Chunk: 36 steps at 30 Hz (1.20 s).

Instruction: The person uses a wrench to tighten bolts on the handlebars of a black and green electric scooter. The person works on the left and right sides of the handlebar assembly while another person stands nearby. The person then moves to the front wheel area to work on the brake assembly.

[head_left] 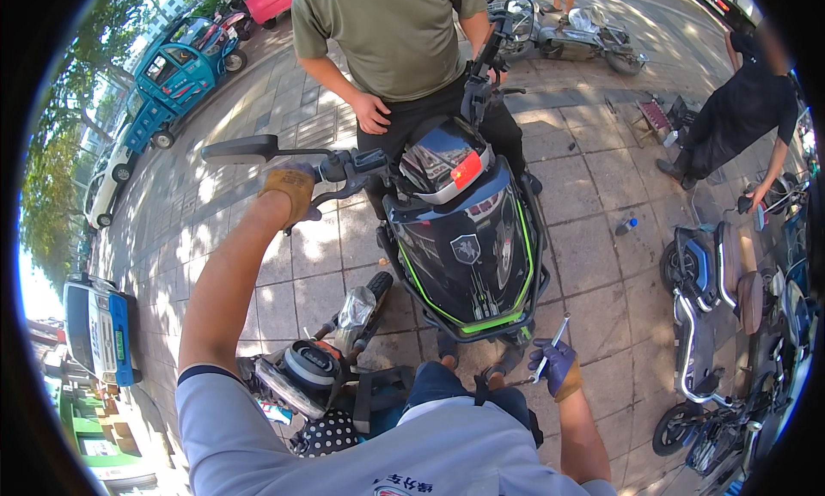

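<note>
In front of me stands a black electric scooter (460,264) with green trim and a shield emblem. My left hand (290,194), in a tan and purple work glove, is wrapped round the handlebar grip at the scooter's left side in the picture. Close by are the brake lever (348,187) and a black mirror (245,148). Low on the right, my gloved right hand (560,371) is closed on a silver wrench (560,328), which points up and away from me. The wrench is apart from the scooter's front panel.
A person in a green shirt (391,41) is astride the scooter. Another person in dark clothes (748,109) reaches toward parked scooters (696,324) at right. A small bottle (627,226) stands on the paving. A second scooter (309,371) is near my left side; a blue three-wheeler (176,75) is beyond.
</note>
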{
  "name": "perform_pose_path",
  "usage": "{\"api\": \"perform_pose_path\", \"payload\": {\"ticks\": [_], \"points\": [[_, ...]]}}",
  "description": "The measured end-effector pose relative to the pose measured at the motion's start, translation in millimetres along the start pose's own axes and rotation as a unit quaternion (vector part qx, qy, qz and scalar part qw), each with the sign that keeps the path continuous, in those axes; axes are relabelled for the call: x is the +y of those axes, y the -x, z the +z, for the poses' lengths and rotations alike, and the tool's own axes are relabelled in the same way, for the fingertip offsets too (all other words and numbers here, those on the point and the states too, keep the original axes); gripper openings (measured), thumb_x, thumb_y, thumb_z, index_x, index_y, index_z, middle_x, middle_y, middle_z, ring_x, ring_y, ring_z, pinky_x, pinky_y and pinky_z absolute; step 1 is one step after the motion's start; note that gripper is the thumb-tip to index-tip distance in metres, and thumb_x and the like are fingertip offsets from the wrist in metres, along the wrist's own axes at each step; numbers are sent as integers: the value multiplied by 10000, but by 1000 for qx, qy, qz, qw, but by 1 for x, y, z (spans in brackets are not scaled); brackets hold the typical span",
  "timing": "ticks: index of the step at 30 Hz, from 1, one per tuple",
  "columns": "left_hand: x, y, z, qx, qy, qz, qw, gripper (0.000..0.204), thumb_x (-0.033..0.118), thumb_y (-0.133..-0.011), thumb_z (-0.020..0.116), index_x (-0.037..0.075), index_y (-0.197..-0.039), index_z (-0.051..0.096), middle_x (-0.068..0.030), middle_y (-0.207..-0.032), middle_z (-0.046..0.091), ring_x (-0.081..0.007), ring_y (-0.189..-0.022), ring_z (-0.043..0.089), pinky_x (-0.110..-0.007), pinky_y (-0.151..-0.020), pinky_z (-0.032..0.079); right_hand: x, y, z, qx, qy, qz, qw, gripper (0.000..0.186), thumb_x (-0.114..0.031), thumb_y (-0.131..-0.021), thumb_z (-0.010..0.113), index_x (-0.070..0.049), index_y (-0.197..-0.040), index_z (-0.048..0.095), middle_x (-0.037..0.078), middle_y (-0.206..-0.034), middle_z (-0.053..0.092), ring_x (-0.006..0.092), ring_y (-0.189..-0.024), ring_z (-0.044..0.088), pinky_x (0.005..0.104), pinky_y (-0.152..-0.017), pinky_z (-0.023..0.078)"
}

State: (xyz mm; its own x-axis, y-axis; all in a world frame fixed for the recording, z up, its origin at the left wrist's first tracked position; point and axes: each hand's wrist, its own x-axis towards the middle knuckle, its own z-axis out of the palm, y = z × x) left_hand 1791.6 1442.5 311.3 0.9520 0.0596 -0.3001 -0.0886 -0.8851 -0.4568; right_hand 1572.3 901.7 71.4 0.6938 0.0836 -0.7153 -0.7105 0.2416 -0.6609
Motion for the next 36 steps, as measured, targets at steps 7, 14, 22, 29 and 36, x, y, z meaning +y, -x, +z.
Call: {"api": "perform_pose_path", "payload": {"ticks": [7, 14, 22, 29, 36], "points": [[-9, -19, 45, 52, -3, -60, 997, 235, 252, -960, 660, 71, -1104, 700, -166, -1105, 751, -340, -1036, 727, -447, -864, 552, 5, -3, 2, -18, -3, -1, 1000, 277, -92, -995, 537, 24, -1207, 673, 130, -848, 717, 246, -707, 713, 360, -647, 596], [-9, -21, 50, 43, 2, -73, 996, 255, 219, -965, 642, 58, -1161, 670, -172, -1121, 746, -334, -1066, 717, -456, -875, 545, 0, -2, -3, -45, 26, -10, 999, 274, -104, -1014, 539, 34, -1218, 659, 131, -884, 725, 238, -735, 720, 351, -656, 598], [-12, -21, 53, 45, -7, -74, 996, 262, 207, -972, 629, 47, -1178, 651, -155, -1130, 738, -328, -1078, 707, -444, -895, 547, -24, -38, -2, -49, 25, -108, 993, 291, -155, -1052, 540, 33, -1241, 657, 131, -926, 738, 225, -786, 729, 344, -694, 609], [-23, -29, 71, 68, -11, -73, 995, 255, 163, -998, 559, 56, -1221, 620, -151, -1127, 740, -320, -1052, 710, -438, -863, 565, -47, -63, 21, -54, 57, -99, 992, 269, -147, -1046, 557, 20, -1213, 684, 107, -915, 748, 194, -768, 726, 318, -682, 589], [-46, -54, 92, 63, -6, -55, 996, 298, 147, -988, 551, 64, -1270, 596, -165, -1167, 726, -321, -1098, 695, -444, -876, 563, -38, -82, 51, -66, 54, -80, 993, 267, -163, -1041, 578, 4, -1220, 685, 108, -918, 750, 203, -764, 732, 328, -686, 602]]}}
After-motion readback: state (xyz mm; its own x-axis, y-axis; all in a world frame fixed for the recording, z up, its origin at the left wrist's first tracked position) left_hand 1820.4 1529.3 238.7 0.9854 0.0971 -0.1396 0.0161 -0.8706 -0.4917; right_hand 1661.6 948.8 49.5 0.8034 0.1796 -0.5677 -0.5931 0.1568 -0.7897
